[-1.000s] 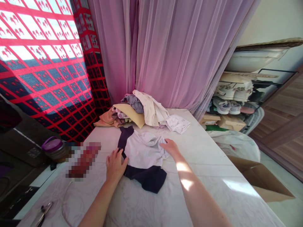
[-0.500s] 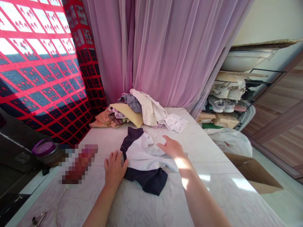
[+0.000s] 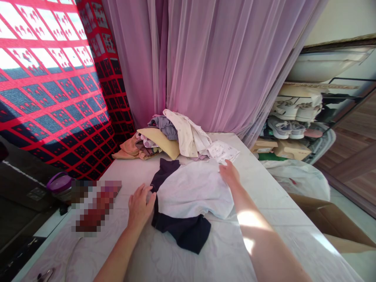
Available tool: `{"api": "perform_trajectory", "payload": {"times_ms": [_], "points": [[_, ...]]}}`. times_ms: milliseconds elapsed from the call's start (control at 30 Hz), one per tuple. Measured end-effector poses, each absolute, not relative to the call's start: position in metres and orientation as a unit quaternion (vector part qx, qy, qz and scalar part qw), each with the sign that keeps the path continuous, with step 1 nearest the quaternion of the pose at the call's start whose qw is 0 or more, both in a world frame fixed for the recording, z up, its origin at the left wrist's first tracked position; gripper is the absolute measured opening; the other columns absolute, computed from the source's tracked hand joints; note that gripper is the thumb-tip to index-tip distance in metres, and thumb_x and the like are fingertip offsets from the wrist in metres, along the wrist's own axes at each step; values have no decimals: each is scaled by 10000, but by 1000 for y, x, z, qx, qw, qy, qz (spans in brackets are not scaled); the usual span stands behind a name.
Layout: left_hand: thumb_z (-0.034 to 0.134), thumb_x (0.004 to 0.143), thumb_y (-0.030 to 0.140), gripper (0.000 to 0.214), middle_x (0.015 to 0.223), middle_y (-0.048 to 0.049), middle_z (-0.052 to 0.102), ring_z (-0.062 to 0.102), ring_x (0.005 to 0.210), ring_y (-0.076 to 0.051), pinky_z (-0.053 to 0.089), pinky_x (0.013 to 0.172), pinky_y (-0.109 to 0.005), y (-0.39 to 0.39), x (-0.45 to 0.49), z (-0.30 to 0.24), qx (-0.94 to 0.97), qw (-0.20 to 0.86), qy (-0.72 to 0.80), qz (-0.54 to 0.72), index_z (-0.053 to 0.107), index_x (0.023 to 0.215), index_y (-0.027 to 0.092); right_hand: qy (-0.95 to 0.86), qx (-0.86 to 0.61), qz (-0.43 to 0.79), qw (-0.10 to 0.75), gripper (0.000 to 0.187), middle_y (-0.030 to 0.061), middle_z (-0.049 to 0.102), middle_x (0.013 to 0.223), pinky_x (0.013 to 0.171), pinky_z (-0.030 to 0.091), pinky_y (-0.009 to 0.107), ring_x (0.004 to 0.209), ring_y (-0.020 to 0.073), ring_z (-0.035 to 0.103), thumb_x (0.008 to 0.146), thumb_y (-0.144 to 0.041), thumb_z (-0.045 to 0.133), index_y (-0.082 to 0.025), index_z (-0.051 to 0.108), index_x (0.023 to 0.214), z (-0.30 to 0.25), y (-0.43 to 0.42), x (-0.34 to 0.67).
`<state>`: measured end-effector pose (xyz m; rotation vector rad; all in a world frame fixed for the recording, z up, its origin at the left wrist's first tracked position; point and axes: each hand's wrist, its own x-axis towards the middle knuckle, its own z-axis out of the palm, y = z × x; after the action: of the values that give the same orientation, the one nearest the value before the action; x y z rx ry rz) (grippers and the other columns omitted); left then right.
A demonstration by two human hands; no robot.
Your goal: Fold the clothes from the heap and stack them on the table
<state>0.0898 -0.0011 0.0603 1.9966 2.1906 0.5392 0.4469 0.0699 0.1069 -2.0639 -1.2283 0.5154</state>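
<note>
on my worktop (image 3: 226, 254), a clothes pile (image 3: 173, 137) sits behind a flat white and navy t-shirt (image 3: 190, 192). my left hand (image 3: 140, 207) touches its side, fingers apart; my right hand (image 3: 230, 174) is at its far edge, fingers together, grip unclear.

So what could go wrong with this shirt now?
The right hand is close to the pile, so it might snag the patterned cloth and drag it onto the shirt. The dark bottom part looks bunched, so it might end up creased.
</note>
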Motion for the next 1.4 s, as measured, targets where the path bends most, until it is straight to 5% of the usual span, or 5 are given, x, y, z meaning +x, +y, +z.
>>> {"api": "perform_trajectory", "payload": {"times_ms": [267,567,900,1033,1400], "points": [[435,849,585,478,1131,-125,675,576,1104,-340,426,904,-463,82,99,96,677,84,730,42,690,1022,219,-459,-842,172,225,489,125,638,1223,888,448,316,1085,232,610,904,-403,411,-155,544,1304,80,28,446],[413,906,304,357,1195,-111,633,613,1051,-280,477,804,-364,112,86,103,655,46,743,131,552,1223,216,-492,-816,231,197,426,82,716,1036,813,454,287,976,219,646,883,-482,456,-190,661,1115,80,-2,465],[636,800,512,290,1012,-29,664,594,952,-195,455,848,-308,-33,109,84,894,213,365,151,667,923,251,-498,-821,219,173,477,27,706,858,707,431,286,817,199,657,802,-473,581,-209,583,1199,62,-41,473],[726,725,500,449,1188,-51,618,549,1092,-242,419,932,-367,-61,110,73,911,214,324,135,646,1113,289,-516,-796,238,208,438,0,679,736,655,420,267,723,177,643,792,-399,586,-196,586,1180,60,-42,471],[386,912,472,306,704,16,546,517,669,-143,431,640,-257,-42,91,89,731,408,462,293,515,809,214,-444,-761,271,388,470,-31,614,616,595,421,266,582,158,571,690,-418,586,-181,595,1096,60,-54,469]]}}
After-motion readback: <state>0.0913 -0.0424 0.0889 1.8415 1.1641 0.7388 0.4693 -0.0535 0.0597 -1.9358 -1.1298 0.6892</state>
